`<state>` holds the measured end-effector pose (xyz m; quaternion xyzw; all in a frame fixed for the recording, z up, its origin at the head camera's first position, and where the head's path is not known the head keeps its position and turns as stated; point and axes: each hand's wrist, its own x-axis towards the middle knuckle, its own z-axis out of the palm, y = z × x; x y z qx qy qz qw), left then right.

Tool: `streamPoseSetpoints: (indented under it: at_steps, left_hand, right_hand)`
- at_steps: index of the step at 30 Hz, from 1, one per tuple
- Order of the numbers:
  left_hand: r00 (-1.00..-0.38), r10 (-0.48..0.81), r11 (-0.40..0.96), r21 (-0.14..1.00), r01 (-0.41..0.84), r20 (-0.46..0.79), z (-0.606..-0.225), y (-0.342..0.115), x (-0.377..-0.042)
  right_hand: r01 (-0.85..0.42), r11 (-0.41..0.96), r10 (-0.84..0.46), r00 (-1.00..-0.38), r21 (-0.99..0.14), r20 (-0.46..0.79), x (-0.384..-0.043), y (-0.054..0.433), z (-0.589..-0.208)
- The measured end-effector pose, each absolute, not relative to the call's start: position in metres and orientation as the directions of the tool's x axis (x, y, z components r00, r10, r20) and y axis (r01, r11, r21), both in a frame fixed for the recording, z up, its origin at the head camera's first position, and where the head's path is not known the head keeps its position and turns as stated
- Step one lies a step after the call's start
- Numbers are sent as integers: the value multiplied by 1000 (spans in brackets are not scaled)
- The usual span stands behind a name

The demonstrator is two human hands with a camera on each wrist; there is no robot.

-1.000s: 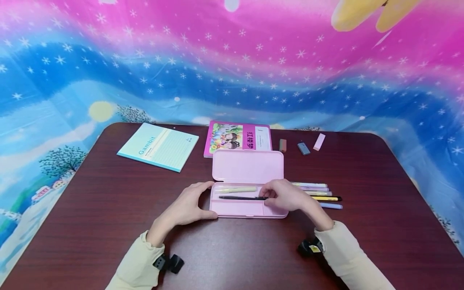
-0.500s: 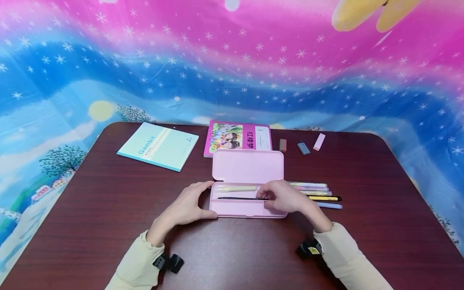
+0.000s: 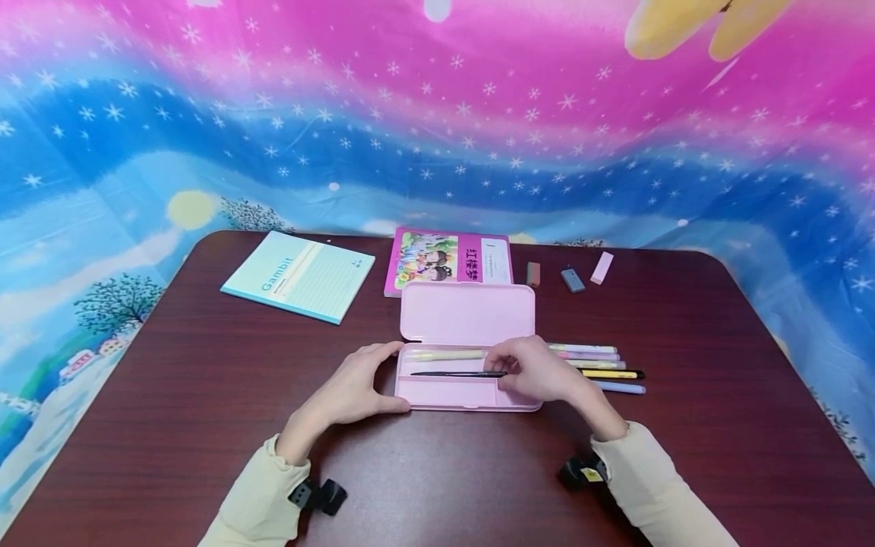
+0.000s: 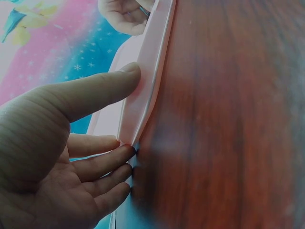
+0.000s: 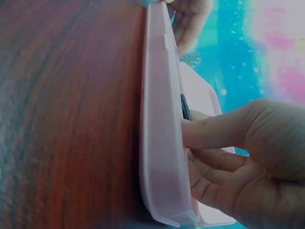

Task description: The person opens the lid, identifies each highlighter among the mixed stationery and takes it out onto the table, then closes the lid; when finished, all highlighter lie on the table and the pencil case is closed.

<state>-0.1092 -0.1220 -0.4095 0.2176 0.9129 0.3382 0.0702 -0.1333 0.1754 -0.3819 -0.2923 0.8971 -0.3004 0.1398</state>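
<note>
A pink pencil case (image 3: 447,393) lies with its lid (image 3: 468,313) raised. My left hand (image 3: 352,384) holds the case's left end; in the left wrist view its thumb (image 4: 102,90) presses the front wall while the fingers meet the corner. My right hand (image 3: 536,370) reaches into the case's right part and pinches a black pen (image 3: 454,374) by its right end. That pen lies lengthwise along the inner divider. Behind it, in the same long compartment, rests a pale yellow pen (image 3: 447,355). The right fingertips are partly hidden behind the case's front wall in the right wrist view.
Several pens and markers, among them a yellow and black one (image 3: 611,374), lie right of the case. Toward the back are a Gambit notebook (image 3: 301,277), a pink picture book (image 3: 447,258) and three small eraser-like blocks, one brown (image 3: 534,274), one blue-grey (image 3: 573,280), one pink (image 3: 601,268).
My right hand has shifted slightly left, and the black pen sits a bit lower and farther left against the divider. The left hand and the case have stayed put.
</note>
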Motion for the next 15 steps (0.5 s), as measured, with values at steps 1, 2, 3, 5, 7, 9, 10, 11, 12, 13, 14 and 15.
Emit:
streamPoseSetpoints:
  at_steps: [1, 2, 3, 5, 7, 9, 10, 11, 12, 13, 14, 15]
  left_hand:
    - [-896, 444, 677, 648, 349, 18, -409, -122, -109]
    - [-897, 442, 677, 650, 344, 14, -409, -122, -109]
    - [-897, 441, 678, 651, 341, 11, -408, -121, -109]
    - [-898, 441, 679, 651, 338, 7, -408, -121, -109]
    - [-898, 440, 682, 649, 336, 3, -407, -121, -108]
    - [-897, 443, 682, 647, 340, 4, -407, -121, -108]
    - [-897, 443, 683, 646, 341, 6, -408, -121, -109]
    - [-897, 442, 683, 645, 342, 6, -408, -121, -109]
    - [-896, 443, 684, 643, 344, 8, -408, -121, -109]
    - [-896, 444, 683, 644, 345, 9, -408, -121, -109]
    - [-896, 445, 683, 643, 346, 10, -408, -121, -109]
    - [-895, 445, 682, 644, 347, 11, -408, -121, -109]
  right_hand:
    - [-442, 642, -607, -792, -626, -63, -133, 177, -381]
    - [-444, 634, -605, -795, -633, -49, -133, 178, -380]
    - [-444, 628, -601, -799, -639, -36, -133, 179, -379]
    - [-441, 621, -587, -810, -648, -12, -133, 181, -378]
    - [-426, 617, -562, -827, -662, 9, -133, 184, -379]
    - [-405, 624, -521, -853, -668, 30, -133, 187, -381]
    - [-394, 631, -497, -867, -668, 42, -133, 189, -382]
    - [-381, 637, -470, -881, -670, 54, -133, 191, -384]
    - [-367, 644, -443, -894, -671, 64, -132, 193, -385]
    - [-354, 650, -416, -906, -672, 76, -131, 194, -386]
    - [-341, 656, -390, -917, -674, 84, -131, 196, -386]
    - [-327, 658, -367, -926, -679, 91, -130, 198, -386]
